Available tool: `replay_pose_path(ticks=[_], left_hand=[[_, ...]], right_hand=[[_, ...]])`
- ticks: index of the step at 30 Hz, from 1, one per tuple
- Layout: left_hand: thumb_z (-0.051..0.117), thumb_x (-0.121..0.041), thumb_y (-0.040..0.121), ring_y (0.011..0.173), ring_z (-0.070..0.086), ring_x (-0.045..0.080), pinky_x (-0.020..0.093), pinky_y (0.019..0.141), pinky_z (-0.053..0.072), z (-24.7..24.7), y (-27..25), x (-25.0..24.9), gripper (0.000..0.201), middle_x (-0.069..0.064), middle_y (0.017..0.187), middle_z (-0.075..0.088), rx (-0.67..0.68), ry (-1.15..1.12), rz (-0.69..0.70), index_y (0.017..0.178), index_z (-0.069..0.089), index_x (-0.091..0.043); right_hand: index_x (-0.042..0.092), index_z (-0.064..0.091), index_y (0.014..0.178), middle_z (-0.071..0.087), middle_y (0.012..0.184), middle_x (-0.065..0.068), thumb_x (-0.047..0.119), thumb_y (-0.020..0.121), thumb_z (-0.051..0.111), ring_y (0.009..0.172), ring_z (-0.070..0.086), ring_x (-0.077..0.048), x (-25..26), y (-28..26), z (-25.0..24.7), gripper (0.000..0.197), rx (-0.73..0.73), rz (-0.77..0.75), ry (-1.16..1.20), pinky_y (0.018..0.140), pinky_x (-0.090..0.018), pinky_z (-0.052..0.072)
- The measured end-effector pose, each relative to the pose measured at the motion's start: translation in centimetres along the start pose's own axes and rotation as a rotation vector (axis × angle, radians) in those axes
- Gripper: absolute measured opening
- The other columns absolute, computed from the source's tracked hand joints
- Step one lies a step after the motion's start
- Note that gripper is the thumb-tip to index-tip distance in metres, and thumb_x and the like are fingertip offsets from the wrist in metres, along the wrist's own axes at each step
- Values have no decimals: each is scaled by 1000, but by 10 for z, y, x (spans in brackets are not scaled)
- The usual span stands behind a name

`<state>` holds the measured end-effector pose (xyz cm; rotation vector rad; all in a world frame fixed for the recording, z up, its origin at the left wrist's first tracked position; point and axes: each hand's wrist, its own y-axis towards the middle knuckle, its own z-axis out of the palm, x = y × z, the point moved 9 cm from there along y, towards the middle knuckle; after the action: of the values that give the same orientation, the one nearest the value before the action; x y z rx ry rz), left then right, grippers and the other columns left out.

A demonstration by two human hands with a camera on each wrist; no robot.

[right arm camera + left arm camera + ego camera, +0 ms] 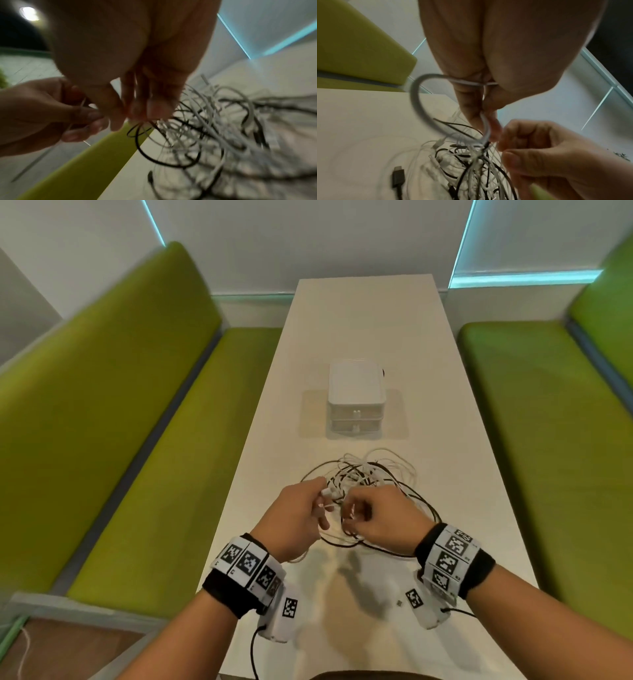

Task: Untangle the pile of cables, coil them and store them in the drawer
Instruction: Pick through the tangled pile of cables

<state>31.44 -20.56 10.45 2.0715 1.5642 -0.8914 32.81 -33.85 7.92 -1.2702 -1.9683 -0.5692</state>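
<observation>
A tangled pile of white and black cables (371,475) lies on the white table (363,320), in front of a small white drawer unit (356,402) whose two drawers are closed. My left hand (323,501) pinches a white cable, which bends in a loop (418,102) beside the fingers. My right hand (349,513) is close beside it, fingers curled round thin strands at the near edge of the tangle (214,121). Both hands hover just above the table. A black plug (398,177) lies flat at the pile's left side.
Green padded benches (144,412) run along both long sides of the table, the right one (534,433) close by. The drawer unit stands on a clear mat (311,416). Bare tabletop extends behind the unit and in front of my wrists.
</observation>
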Motion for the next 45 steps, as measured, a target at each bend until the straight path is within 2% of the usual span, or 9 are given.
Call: replay_pose_path(ticks=[9, 12, 18, 26, 29, 33, 36, 40, 45], left_hand=[[49, -6, 88, 66, 47, 5, 29, 60, 37, 7, -3, -5, 14, -6, 91, 67, 105, -2, 47, 81, 44, -17], [62, -27, 95, 59, 45, 7, 29, 57, 37, 4, -2, -2, 14, -7, 82, 67, 56, -12, 64, 87, 52, -22], [65, -16, 93, 61, 58, 11, 26, 60, 45, -29, -6, -14, 42, -5, 84, 73, -202, -153, 174, 79, 54, -53], [48, -10, 90, 68, 51, 23, 30, 53, 33, -20, 4, 37, 12, -7, 69, 46, 29, 672, -165, 94, 48, -22], [48, 0, 87, 83, 48, 22, 29, 66, 39, -4, 5, 33, 26, 1, 95, 53, 60, 653, -155, 106, 49, -16], [53, 6, 69, 112, 44, 28, 33, 93, 45, 12, 6, -7, 39, 11, 133, 43, -86, 570, 196, 105, 51, -10], [59, -5, 72, 111, 51, 27, 34, 89, 43, 21, 0, -33, 26, 10, 122, 57, -161, 617, 374, 97, 56, -12], [67, -10, 77, 80, 58, 25, 29, 66, 33, 31, 4, -26, 18, 1, 88, 65, -81, 650, 297, 90, 56, -17], [59, -27, 96, 84, 59, 29, 33, 62, 33, 19, 14, -15, 14, 4, 103, 62, -32, 506, 172, 99, 49, -17]], right_hand=[[38, 57, 125, 61, 125, 18, 18, 83, 72, 119, 53, -2, -25, 2, -1, 49, -67, 50, -12, 104, -23, 40], [36, 67, 109, 59, 115, 16, 26, 86, 73, 111, 47, -10, -25, 1, 9, 26, -52, -47, -103, 100, -33, 40], [28, 66, 122, 51, 122, 0, 44, 99, 55, 115, 41, -23, -41, 5, 13, 30, -18, 32, -387, 97, -41, 42], [26, 77, 104, 48, 99, 7, 38, 95, 67, 92, 49, -11, -48, 11, -8, 17, 1, 173, -140, 81, -26, 35], [25, 76, 100, 48, 102, 5, 41, 95, 66, 94, 52, -15, -49, 10, 1, 20, 70, 190, -184, 86, -30, 41], [21, 79, 89, 46, 93, 2, 40, 92, 70, 88, 50, -17, -48, 13, -1, 22, -19, 245, -189, 76, -30, 38], [26, 79, 84, 44, 89, 7, 44, 87, 72, 92, 51, -18, -44, 13, -1, 19, -47, 261, -223, 81, -35, 46], [28, 79, 80, 41, 81, 13, 46, 88, 73, 84, 46, -12, -36, 13, -3, 21, -67, 218, -192, 79, -37, 46], [32, 75, 88, 42, 86, 14, 47, 92, 68, 85, 45, -7, -35, 2, -5, 17, -124, 70, -74, 76, -34, 41]])
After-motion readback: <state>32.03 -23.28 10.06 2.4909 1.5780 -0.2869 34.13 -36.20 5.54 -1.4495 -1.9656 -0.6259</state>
